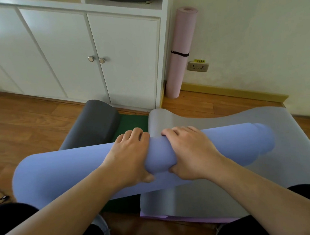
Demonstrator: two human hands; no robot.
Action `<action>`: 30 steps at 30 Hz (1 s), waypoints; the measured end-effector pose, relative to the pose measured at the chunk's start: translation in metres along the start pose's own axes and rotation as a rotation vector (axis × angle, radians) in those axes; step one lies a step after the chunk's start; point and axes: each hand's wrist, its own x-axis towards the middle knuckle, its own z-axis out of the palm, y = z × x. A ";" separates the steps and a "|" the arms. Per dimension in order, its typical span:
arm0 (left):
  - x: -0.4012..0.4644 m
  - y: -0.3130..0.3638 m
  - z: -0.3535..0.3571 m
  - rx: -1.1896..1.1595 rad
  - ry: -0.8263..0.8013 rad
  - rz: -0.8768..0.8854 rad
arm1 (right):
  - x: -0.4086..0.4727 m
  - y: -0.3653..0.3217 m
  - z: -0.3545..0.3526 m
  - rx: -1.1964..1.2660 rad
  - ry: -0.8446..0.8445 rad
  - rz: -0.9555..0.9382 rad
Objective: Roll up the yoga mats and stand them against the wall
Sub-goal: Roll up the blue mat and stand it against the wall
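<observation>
Your left hand (130,154) and right hand (192,151) both curl over the middle of one blue rolled mat (65,172), fingers on top, thumbs beneath. It lies across one flat grey mat (222,192). Beyond sits one dark grey roll (94,124) on a green mat (132,124); one pink roll (179,55) stands against the wall (254,24) beside the cabinet (70,55).

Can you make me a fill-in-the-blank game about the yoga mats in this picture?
1. Both hands grip the rolled mat whose color is ____.
2. The pink mat stands rolled against the ____.
3. A thin band of ____ color wraps the pink mat.
4. The cabinet doors are ____ in color.

Missing words: blue, wall, black, white.
</observation>
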 end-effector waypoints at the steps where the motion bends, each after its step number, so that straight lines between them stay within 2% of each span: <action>1: 0.000 0.001 0.000 0.049 -0.012 0.006 | 0.000 0.001 -0.001 0.030 0.000 -0.002; 4: 0.001 0.002 0.001 0.081 -0.002 0.015 | -0.002 0.001 -0.002 0.080 -0.033 -0.025; 11: 0.003 -0.001 -0.006 -0.092 0.011 -0.033 | -0.006 0.003 -0.001 -0.030 -0.054 -0.012; 19: 0.001 0.001 0.005 0.091 -0.023 0.023 | -0.003 0.003 -0.004 0.101 -0.072 0.002; 25: 0.004 0.000 0.003 -0.049 0.012 -0.005 | -0.006 0.001 0.000 -0.033 -0.106 0.006; 30: -0.001 0.000 0.008 -0.037 0.003 0.021 | -0.004 0.003 -0.006 0.052 -0.090 0.033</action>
